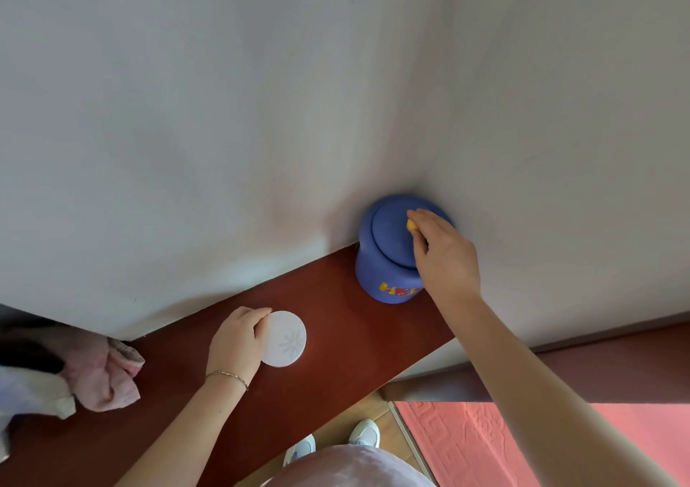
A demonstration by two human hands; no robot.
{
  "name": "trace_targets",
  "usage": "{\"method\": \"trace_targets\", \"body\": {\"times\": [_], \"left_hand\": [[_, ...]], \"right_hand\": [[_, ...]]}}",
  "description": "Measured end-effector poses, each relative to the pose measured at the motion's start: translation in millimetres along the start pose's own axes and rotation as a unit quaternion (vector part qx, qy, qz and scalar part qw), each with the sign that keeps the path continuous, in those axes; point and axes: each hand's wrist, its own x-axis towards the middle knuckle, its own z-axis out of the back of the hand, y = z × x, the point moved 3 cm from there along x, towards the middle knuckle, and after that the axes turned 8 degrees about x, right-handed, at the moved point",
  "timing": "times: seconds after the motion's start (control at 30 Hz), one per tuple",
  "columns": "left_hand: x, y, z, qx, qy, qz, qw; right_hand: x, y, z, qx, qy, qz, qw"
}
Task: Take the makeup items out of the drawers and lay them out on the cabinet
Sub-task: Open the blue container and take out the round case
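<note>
Head view: the red-brown cabinet [336, 367] top runs along the wall. At its far right corner stands a blue lidded jar [390, 253], whose yellow knob the right hand [444, 255] pinches. Nearer, the left hand [235, 341] grips a flat white round compact [284, 338] lying on the top.

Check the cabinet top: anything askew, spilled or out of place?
Only the crumpled pink cloth heaped at the left end of the cabinet top. The blue jar stands upright, lid seated; the white round compact lies flat. No spills show.
</note>
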Motion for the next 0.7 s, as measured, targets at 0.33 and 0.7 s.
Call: {"method": "trace_targets", "body": {"times": [0.33, 0.7], "left_hand": [[-12.6, -12.0, 31.1, 0.160, -0.048, -0.140, 0.976], [-51.7, 19.2, 60.9, 0.214, -0.063, -0.178, 0.958]], "right_hand": [[-47.7, 48.3, 3.7, 0.015, 0.007, 0.106, 0.994], [-130.0, 101.9, -71.2, -0.053, 0.279, 0.137, 0.949]]}}
